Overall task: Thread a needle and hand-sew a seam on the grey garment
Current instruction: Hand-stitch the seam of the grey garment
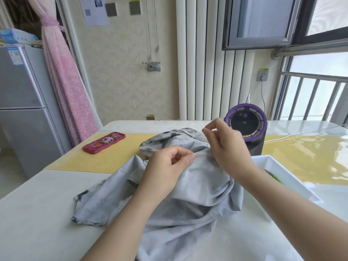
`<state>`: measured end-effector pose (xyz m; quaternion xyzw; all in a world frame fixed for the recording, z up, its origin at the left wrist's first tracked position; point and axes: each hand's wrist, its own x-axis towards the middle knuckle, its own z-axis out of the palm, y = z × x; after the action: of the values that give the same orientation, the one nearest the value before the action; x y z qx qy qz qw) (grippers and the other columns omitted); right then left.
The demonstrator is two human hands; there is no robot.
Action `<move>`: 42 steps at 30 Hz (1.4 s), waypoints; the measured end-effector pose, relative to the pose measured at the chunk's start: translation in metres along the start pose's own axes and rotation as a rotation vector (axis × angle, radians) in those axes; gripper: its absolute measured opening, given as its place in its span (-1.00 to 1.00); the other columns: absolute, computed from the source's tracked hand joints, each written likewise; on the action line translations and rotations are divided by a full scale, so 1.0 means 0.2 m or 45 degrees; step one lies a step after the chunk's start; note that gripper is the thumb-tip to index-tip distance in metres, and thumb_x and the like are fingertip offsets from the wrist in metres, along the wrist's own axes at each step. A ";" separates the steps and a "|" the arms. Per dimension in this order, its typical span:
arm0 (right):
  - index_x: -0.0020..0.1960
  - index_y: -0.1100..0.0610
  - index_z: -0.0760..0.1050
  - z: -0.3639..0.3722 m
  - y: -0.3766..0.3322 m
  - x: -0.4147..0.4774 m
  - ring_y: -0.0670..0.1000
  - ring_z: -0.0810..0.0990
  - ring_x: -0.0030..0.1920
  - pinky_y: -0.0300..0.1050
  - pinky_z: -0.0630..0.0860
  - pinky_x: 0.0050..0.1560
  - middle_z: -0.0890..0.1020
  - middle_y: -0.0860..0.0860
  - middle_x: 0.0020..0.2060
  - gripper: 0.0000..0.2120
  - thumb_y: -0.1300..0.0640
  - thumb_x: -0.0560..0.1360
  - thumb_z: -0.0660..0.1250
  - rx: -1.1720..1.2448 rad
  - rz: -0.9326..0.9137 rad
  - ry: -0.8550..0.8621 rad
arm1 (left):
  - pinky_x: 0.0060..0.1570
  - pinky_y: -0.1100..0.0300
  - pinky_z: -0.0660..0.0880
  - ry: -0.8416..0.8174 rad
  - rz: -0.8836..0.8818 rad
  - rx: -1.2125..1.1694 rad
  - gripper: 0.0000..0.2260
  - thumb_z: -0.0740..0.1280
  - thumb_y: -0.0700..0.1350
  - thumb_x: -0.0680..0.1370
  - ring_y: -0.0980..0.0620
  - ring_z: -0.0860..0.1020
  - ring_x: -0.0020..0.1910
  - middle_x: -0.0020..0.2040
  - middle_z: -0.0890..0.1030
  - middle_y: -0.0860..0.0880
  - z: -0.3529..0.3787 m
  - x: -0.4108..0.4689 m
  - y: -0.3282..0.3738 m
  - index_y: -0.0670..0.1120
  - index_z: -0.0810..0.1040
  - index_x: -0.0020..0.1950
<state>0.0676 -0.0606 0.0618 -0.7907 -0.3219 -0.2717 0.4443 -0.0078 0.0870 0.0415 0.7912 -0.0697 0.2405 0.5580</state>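
Head view. The grey garment point(197, 204) lies crumpled on the near middle of the desk point(47, 213), its long axis running from the near edge toward the far middle, where a patterned fold is turned up. The right hand point(227, 147) holds its grip closed on the needle point(200, 124), pinched between thumb and forefinger above the garment's far end. The needle's long axis slants from near right to far left, its free end pointing up and away from the person. A dark thread point(207, 141) runs from the pinch down to the cloth. The left hand point(167, 166) rests on the garment, its grip pinching a fold of cloth just left of where the thread enters.

Surroundings: a phone point(104, 142) in a red case lies far left on a yellow runner point(113, 161). A purple-rimmed fan point(246, 129) stands directly behind the right hand. A white tray point(278, 166) sits right of the right forearm.
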 end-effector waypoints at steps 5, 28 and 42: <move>-0.14 0.04 0.33 -0.02 0.03 -0.01 -0.05 0.34 -0.49 -0.24 0.23 -0.42 0.35 -0.09 -0.59 -0.86 0.11 0.59 0.20 -0.026 0.024 0.105 | -0.21 0.21 0.45 -0.021 0.025 0.145 -0.80 0.43 -0.19 0.47 0.11 0.49 -0.28 -0.22 0.65 -0.10 0.01 0.00 0.02 0.12 0.59 -0.22; -0.10 -0.13 0.63 -0.23 -0.04 0.15 -0.22 0.50 -0.17 -0.44 0.39 -0.18 0.57 -0.23 -0.20 -0.80 0.16 0.51 0.33 -0.394 -0.116 -0.859 | -0.15 0.34 0.44 -0.088 -0.108 0.006 -0.85 0.40 -0.19 0.50 0.17 0.54 -0.24 -0.27 0.62 0.10 -0.02 0.00 0.03 0.04 0.61 -0.21; -0.09 -0.08 0.65 -0.22 -0.07 0.15 -0.27 0.51 -0.15 -0.51 0.38 -0.20 0.56 -0.25 -0.18 -0.77 0.23 0.51 0.31 -0.355 -0.080 -0.881 | -0.20 0.43 0.41 -0.117 -0.101 -0.003 -0.88 0.38 -0.18 0.50 0.22 0.52 -0.25 -0.26 0.62 0.09 -0.03 0.00 0.04 0.03 0.61 -0.18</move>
<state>0.0704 -0.0852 0.1099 -0.8784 -0.4371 -0.0432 0.1886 -0.0130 0.0898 0.0491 0.8028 -0.0643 0.1817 0.5643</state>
